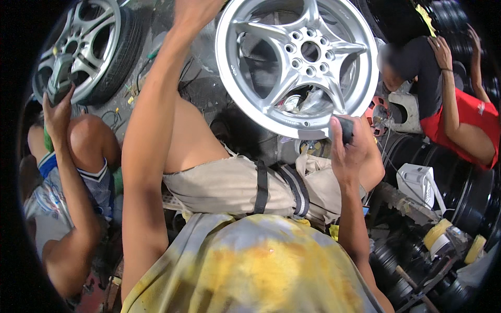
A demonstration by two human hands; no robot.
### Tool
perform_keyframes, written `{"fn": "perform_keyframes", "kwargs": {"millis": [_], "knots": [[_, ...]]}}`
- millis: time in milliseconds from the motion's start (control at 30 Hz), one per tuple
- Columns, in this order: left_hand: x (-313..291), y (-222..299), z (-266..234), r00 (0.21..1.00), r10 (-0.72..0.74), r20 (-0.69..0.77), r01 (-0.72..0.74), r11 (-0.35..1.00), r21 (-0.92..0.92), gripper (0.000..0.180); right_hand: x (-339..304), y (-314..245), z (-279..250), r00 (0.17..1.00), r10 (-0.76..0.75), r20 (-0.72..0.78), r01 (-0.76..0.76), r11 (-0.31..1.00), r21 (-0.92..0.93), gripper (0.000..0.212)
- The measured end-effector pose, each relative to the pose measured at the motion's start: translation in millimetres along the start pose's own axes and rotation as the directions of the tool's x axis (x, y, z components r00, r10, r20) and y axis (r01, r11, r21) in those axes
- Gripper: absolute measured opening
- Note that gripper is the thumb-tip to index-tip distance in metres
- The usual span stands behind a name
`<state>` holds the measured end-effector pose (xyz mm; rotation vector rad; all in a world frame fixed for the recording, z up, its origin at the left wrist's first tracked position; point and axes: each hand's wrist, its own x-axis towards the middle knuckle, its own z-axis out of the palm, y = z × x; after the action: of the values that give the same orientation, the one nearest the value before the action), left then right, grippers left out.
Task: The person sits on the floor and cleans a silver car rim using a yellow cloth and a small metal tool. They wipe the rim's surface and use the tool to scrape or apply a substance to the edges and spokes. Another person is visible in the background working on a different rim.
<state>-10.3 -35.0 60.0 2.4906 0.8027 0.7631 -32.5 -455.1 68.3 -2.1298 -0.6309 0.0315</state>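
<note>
A silver five-spoke wheel rim [227, 68] stands tilted in front of my knees, its bolt holes facing me. My right hand [355, 151] is closed round a dark grey block [346, 129], the thumb along its near side. The block is against the rim's lower right edge; its full shape is hidden by my fingers. My left hand [198, 9] is at the top edge of the view, beside the rim's upper left. Its fingers are cut off, so I cannot see what they hold or touch.
At left, a co-worker's hand [58, 112] holds a grey power tool [60, 75] at another wheel with a tyre [117, 62]. A person in red [472, 125] sits at right. Near them are a white plastic device [416, 185], black rims [472, 193] and a yellow roll [437, 235].
</note>
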Motion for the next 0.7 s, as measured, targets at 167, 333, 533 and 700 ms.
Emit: {"fn": "perform_keyframes", "kwargs": {"millis": [167, 333, 533, 700], "knots": [[-105, 65, -80, 0.896, 0.321, 0.308, -0.277, 0.944, -0.178, 0.035, -26, 26, -29, 0.957, 0.288, -0.032, -0.284, 0.955, 0.088, 0.021], [-197, 88, -88, 0.758, 0.419, 0.500, -0.437, 0.895, -0.089, 0.034, -42, 59, -55, 0.912, 0.351, 0.212, -0.299, 0.923, -0.243, 0.027], [-200, 98, -124, 0.554, 0.267, 0.789, -0.201, 0.962, -0.184, 0.025, -49, 168, -12, 0.791, 0.389, 0.472, -0.075, 0.828, -0.556, 0.025], [-180, 109, -120, 0.683, 0.275, 0.677, -0.205, 0.961, -0.184, 0.023, -57, 231, 65, 0.609, 0.551, 0.571, 0.073, 0.678, -0.732, 0.031]]}}
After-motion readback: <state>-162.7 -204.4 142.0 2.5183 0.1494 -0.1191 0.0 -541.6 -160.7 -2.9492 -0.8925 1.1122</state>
